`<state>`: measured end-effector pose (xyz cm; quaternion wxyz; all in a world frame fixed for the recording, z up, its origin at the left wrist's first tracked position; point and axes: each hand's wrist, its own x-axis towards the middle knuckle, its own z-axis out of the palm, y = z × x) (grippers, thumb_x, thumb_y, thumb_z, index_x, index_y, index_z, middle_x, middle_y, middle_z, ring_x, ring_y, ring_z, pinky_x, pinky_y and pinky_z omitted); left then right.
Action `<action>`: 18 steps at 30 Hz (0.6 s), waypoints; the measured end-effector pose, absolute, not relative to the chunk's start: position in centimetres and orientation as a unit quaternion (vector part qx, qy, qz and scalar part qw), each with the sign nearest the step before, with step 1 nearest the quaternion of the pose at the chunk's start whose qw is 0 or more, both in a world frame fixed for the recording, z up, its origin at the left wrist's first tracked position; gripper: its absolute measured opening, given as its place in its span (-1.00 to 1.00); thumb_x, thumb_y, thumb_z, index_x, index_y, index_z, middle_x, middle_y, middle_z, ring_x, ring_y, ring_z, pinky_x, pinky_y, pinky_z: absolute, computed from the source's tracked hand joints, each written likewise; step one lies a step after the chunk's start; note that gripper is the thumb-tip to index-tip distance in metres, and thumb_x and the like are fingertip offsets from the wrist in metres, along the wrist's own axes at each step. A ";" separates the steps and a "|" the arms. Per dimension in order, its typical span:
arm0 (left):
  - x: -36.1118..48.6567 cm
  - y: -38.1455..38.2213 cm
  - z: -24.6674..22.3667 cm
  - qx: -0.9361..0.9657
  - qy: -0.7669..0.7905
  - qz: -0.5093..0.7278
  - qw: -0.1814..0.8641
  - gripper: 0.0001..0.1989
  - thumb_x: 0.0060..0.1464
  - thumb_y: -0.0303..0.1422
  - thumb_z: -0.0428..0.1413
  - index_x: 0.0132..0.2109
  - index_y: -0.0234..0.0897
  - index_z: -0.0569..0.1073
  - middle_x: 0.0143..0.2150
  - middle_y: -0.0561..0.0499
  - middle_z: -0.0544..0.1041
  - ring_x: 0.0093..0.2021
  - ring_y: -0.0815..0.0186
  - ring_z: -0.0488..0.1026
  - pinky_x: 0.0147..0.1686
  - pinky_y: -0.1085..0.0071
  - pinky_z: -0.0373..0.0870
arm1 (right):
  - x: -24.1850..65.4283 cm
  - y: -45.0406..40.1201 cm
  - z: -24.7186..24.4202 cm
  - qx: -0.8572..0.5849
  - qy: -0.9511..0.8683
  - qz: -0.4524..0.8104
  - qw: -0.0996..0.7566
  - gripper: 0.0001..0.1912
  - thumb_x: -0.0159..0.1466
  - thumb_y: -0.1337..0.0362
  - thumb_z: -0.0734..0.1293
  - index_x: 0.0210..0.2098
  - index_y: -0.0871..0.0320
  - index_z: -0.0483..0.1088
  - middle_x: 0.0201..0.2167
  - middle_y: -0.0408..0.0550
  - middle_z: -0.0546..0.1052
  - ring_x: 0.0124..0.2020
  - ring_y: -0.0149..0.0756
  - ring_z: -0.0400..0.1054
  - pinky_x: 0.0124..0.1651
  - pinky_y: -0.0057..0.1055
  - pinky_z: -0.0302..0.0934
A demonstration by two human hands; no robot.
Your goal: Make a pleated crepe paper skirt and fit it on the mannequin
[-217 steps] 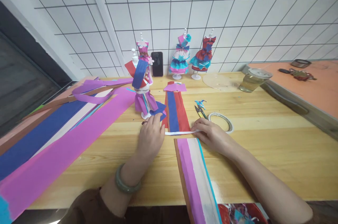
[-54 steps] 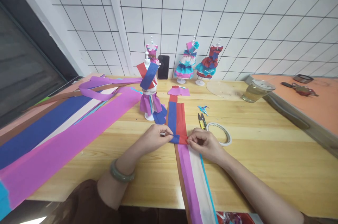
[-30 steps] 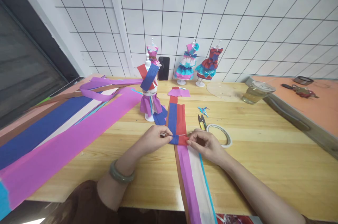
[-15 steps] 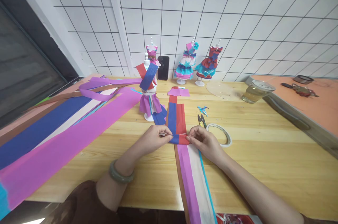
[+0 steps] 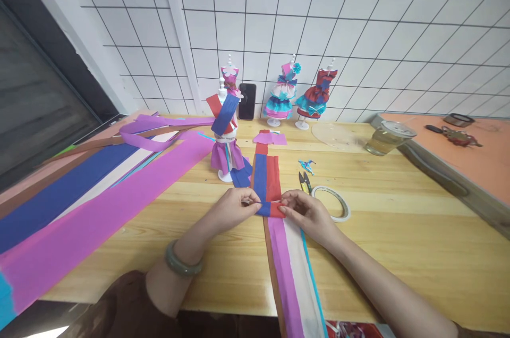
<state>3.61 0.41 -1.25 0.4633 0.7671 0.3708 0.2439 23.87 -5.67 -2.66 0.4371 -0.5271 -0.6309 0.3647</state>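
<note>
A striped strip of crepe paper [image 5: 289, 269] runs from the table's front edge toward the middle, in brown, purple, white and light blue. Across its far end lies a folded blue and red band of crepe paper [image 5: 264, 209]. My left hand [image 5: 233, 208] pinches the band's left end, and the right end is between the thumb and fingers of my right hand [image 5: 306, 210]. Beyond it, more blue and red paper [image 5: 266, 176] lies flat. A small dress form [image 5: 225, 141] in a purple skirt with crossed red and blue strips stands behind my left hand.
Thread snips [image 5: 305, 182] and a tape roll [image 5: 332, 203] lie right of my right hand. Long crepe strips [image 5: 115, 200] cover the left side. Dressed forms [image 5: 281, 96] and a phone [image 5: 247, 101] stand along the tiled wall. A lidded cup [image 5: 388, 138] is at right.
Both hands stay at the band's ends with almost no movement. My right fingers have shifted very slightly on the band; the view has tilted a little.
</note>
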 end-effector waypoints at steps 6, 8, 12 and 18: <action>3.6 0.4 -1.3 0.769 0.366 0.248 0.461 -0.88 -0.04 -0.36 0.01 -0.39 -0.29 0.41 -0.45 0.08 0.45 -0.40 0.39 0.37 -0.41 0.51 0.25 | 23.9 -5.6 -2.7 -0.540 -0.636 0.338 0.435 -0.81 0.14 0.18 0.27 -0.30 0.15 0.32 -0.44 -0.08 0.43 -0.42 -0.36 0.33 -0.37 -0.42 0.26; 3.6 0.3 -1.2 0.773 0.364 0.251 0.454 -0.88 -0.04 -0.37 0.01 -0.39 -0.29 0.42 -0.45 0.08 0.46 -0.40 0.40 0.38 -0.40 0.51 0.26 | 23.9 -5.6 -2.8 -0.542 -0.640 0.329 0.433 -0.80 0.14 0.19 0.26 -0.27 0.16 0.33 -0.44 -0.08 0.44 -0.42 -0.35 0.34 -0.36 -0.42 0.27; 3.7 -0.1 -0.9 0.789 0.351 0.261 0.431 -0.88 -0.02 -0.38 0.01 -0.38 -0.28 0.42 -0.42 0.08 0.47 -0.39 0.40 0.38 -0.38 0.51 0.26 | 24.1 -5.6 -3.0 -0.550 -0.659 0.291 0.422 -0.76 0.16 0.23 0.25 -0.19 0.17 0.35 -0.39 -0.03 0.47 -0.37 -0.32 0.37 -0.31 -0.39 0.29; 3.6 -0.4 -0.4 0.824 0.333 0.273 0.368 -0.89 0.00 -0.41 0.00 -0.37 -0.26 0.43 -0.44 0.09 0.47 -0.40 0.42 0.38 -0.37 0.51 0.26 | 24.3 -5.5 -2.7 -0.531 -0.723 0.207 0.390 -0.76 0.21 0.25 0.19 -0.16 0.13 0.39 -0.34 0.01 0.47 -0.33 -0.28 0.36 -0.29 -0.35 0.26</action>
